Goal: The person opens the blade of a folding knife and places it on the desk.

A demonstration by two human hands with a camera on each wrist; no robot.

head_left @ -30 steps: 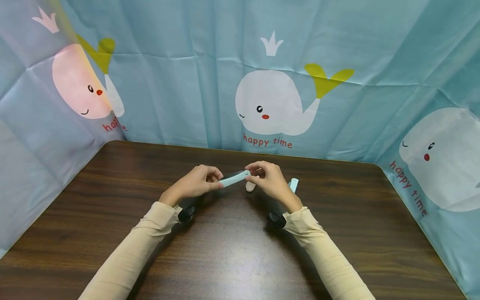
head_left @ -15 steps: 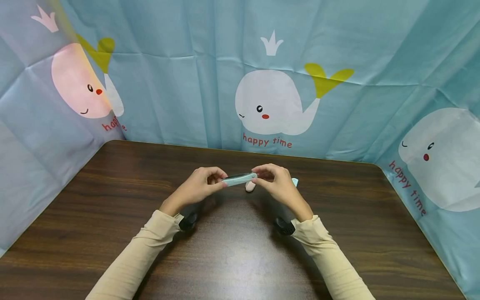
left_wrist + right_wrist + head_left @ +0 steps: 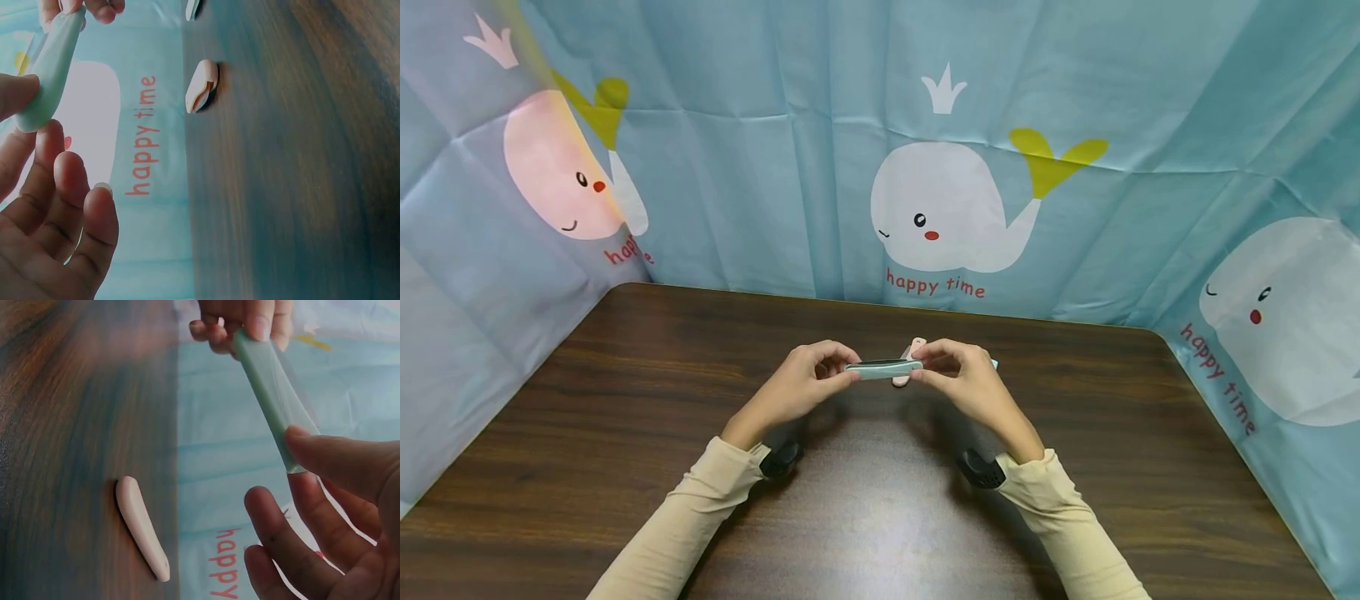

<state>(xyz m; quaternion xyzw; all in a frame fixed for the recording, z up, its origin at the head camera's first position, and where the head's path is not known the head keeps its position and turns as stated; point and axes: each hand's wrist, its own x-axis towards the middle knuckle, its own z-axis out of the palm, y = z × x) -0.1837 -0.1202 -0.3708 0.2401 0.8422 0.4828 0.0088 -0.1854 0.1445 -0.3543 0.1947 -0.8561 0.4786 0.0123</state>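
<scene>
A pale green folding knife is held nearly level above the table between both hands. Its blade lies along the handle, though how far it is folded I cannot tell. My left hand pinches one end between thumb and forefinger. At the other end, my right hand has its thumb on the handle and fingers underneath. On the table behind the held knife lies a pink folding knife, partly hidden in the head view. A second pale green piece shows at the left wrist view's top edge.
The dark wooden table runs back to a light blue curtain printed with whales. The curtain also stands along the left and right sides. Black wrist cameras sit under the wrists.
Both hands have moved toward the person and slightly right with the green knife, which has gone from tilted to nearly level. More of the pink knife shows; the second green piece is mostly covered.
</scene>
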